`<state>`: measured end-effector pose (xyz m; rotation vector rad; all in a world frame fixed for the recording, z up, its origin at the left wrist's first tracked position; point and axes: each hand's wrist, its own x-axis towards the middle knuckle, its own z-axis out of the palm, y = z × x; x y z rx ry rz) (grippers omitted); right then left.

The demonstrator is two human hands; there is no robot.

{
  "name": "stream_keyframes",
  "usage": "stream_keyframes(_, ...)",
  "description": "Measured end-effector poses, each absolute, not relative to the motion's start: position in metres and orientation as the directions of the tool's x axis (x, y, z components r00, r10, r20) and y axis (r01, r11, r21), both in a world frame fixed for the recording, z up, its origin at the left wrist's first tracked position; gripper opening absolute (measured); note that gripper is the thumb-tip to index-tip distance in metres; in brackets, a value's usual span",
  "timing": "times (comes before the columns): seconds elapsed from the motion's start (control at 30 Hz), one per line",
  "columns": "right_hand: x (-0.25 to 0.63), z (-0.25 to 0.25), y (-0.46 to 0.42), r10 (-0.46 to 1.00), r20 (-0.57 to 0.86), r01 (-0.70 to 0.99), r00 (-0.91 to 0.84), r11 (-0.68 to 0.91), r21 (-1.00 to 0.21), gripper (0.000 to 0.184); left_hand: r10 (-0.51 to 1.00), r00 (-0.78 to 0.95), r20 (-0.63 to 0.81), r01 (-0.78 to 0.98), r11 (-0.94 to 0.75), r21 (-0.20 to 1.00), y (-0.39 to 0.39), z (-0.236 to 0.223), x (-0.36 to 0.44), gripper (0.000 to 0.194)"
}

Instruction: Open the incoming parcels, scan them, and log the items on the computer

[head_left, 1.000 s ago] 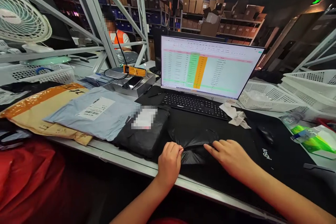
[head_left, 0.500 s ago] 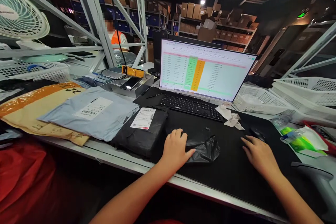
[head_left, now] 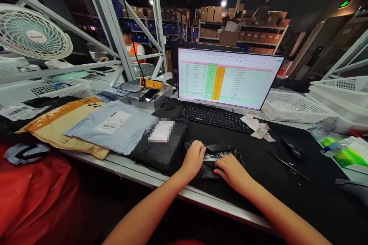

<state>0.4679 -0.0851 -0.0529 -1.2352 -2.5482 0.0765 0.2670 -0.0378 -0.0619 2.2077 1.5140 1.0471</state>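
Note:
A black plastic mailer bag (head_left: 221, 148) lies crumpled on the dark desk mat, with something clear or whitish showing at its middle. My left hand (head_left: 194, 159) is closed on the bag's left side. On its right side my right hand (head_left: 234, 170) grips the plastic with bent fingers. Just left of my left hand sits a flat black parcel (head_left: 161, 151) with a white label. To the right of my right hand lie a thin, dark, pointed tool (head_left: 287, 164) and a black mouse (head_left: 291, 149).
Behind the bag stand a keyboard (head_left: 212, 117) and a monitor (head_left: 230, 76). Blue-grey (head_left: 92, 128) and yellow mailers (head_left: 43, 126) lie at left. Crumpled tissue (head_left: 258, 127), white baskets (head_left: 293, 107) and a green packet (head_left: 342, 153) are at right. Another person (head_left: 136, 50) is behind the frame.
My right hand has moved left from beside the mouse onto the black bag, uncovering the thin tool. The bag's middle now shows something clear or whitish between my hands.

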Motion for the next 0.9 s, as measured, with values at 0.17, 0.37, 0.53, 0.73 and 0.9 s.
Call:
stream_keyframes(0.17,0.483,-0.06,-0.116,0.591,0.418,0.628,-0.69,0.776,-0.061,0.023,0.877,-0.006,0.48,0.736,-0.321,0.596,-0.027,-0.059,0.252,0.022)
stream_keyframes(0.37,0.525,-0.062,-0.148,0.595,0.45,0.665,-0.666,0.747,-0.003,0.02,0.898,0.038,0.438,0.764,-0.308,0.567,-0.027,-0.049,0.253,0.022)
stream_keyframes(0.53,0.539,-0.059,-0.156,0.647,0.48,0.739,-0.593,0.674,0.004,0.015,0.81,0.281,0.515,0.694,-0.542,0.474,-0.056,-0.032,0.272,0.006)
stream_keyframes(0.73,0.518,-0.041,-0.152,0.719,0.381,0.687,-0.581,0.685,-0.245,0.013,0.787,0.498,0.366,0.75,-0.602,0.274,-0.077,-0.029,0.292,0.039)
stream_keyframes(0.9,0.501,-0.034,-0.152,0.732,0.289,0.607,-0.616,0.676,-0.418,0.016,0.938,0.248,0.241,0.888,-0.32,0.33,-0.034,-0.016,0.275,0.021)
